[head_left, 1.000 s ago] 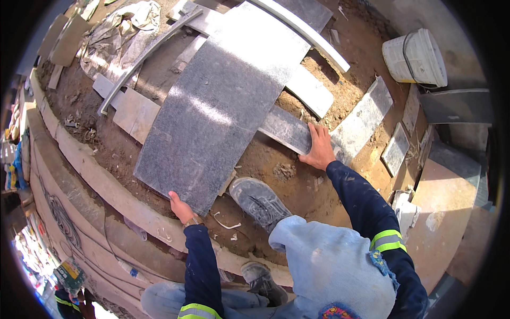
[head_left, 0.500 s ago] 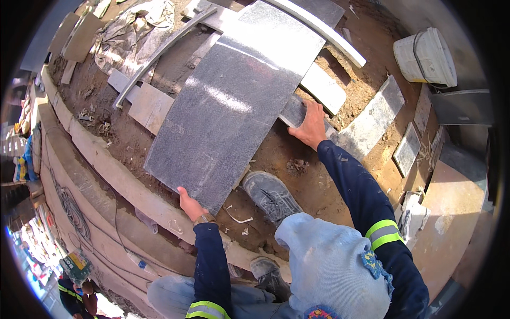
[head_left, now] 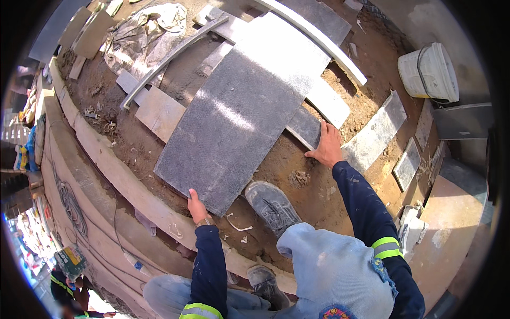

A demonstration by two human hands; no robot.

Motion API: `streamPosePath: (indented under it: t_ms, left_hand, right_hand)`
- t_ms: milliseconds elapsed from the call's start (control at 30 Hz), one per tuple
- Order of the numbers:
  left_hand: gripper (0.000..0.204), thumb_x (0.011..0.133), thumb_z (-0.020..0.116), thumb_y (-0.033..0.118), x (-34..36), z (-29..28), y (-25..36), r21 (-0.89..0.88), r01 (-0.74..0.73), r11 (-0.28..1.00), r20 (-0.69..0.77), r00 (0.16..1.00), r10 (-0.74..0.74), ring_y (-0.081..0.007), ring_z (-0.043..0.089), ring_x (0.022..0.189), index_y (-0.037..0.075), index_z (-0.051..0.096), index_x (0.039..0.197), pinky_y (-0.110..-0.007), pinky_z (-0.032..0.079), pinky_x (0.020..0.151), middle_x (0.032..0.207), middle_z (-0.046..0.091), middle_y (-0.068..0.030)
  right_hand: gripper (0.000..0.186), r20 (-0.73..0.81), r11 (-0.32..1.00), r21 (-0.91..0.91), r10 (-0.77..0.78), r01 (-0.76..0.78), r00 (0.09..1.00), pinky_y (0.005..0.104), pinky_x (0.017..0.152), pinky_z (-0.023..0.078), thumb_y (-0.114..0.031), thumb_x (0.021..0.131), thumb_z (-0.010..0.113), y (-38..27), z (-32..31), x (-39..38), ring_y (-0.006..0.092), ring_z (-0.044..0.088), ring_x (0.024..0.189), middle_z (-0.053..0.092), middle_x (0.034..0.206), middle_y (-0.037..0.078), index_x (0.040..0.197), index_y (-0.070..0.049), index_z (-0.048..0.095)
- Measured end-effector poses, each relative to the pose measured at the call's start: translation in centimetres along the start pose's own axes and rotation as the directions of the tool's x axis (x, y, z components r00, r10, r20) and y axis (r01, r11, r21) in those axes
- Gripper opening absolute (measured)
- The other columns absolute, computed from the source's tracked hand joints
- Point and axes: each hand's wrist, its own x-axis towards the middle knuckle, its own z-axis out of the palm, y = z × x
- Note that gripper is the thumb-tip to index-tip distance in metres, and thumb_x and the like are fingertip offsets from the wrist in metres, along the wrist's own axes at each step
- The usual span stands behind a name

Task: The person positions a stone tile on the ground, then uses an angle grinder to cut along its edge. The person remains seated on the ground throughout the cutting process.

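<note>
A large dark grey stone slab [head_left: 228,122] lies slanted across the middle, its far end bright with sun. My left hand [head_left: 200,207] grips its near edge, thumb up along the edge and fingers mostly hidden beneath. From under the slab's right side sticks out a smaller grey stone slab [head_left: 306,127]. My right hand [head_left: 328,146] is closed on that piece's outer end, fingers over the top and thumb at the near edge. How far the smaller slab reaches beneath the large one is hidden.
Loose stone pieces [head_left: 159,114] and a pale slab [head_left: 377,130] lie on the dirt. A curved strip [head_left: 319,40] crosses beyond the large slab. A white bucket [head_left: 427,72] stands right. Left runs a curved kerb [head_left: 101,146] with cables; another person [head_left: 66,290] is lower left.
My right hand has shifted slightly outward, and more of the smaller slab shows beside the large one. My left hand keeps its place on the near edge. The whole view has moved slightly.
</note>
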Motion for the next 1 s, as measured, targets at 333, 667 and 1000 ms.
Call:
streamPosePath:
  t_ms: [333,667,1000]
  left_hand:
    - [0.064,0.094,0.058,0.048,-3.9,1.0,2.4,-0.227,-0.123,0.966,-0.078,0.991,0.108,-0.0249,0.056,0.106,-0.010,0.054,0.121,-0.039,0.045,0.094,0.118,0.059,-0.0159]
    - [0.064,0.094,0.058,0.050,-0.2,-0.1,-1.0,0.117,-0.072,0.990,-0.056,0.995,0.079,-0.0261,0.055,0.103,-0.011,0.054,0.116,-0.040,0.042,0.094,0.116,0.059,-0.0186]
    - [0.070,0.094,0.060,0.046,-0.5,0.8,-0.2,0.328,-0.035,0.944,-0.211,0.971,0.109,-0.0312,0.055,0.111,-0.012,0.045,0.131,-0.040,0.041,0.096,0.129,0.054,-0.0240]
  right_hand:
    - [0.098,-0.160,0.984,0.149,-0.073,0.098,0.984,0.0489,0.104,0.029,-0.027,0.052,0.079,-1.9,1.2,0.0,0.0373,0.038,0.118,0.041,0.124,0.021,0.134,0.004,0.037]
    - [0.109,-0.026,0.990,0.013,-0.141,0.141,0.990,0.0469,0.108,0.027,-0.048,0.058,0.087,-0.5,0.0,0.4,0.0332,0.037,0.127,0.042,0.135,0.017,0.142,-0.001,0.035]
    - [0.101,-0.082,0.998,-0.027,-0.063,0.061,0.995,0.0488,0.104,0.031,-0.042,0.061,0.080,0.5,1.3,-1.1,0.0354,0.040,0.121,0.044,0.131,0.019,0.142,0.000,0.036]
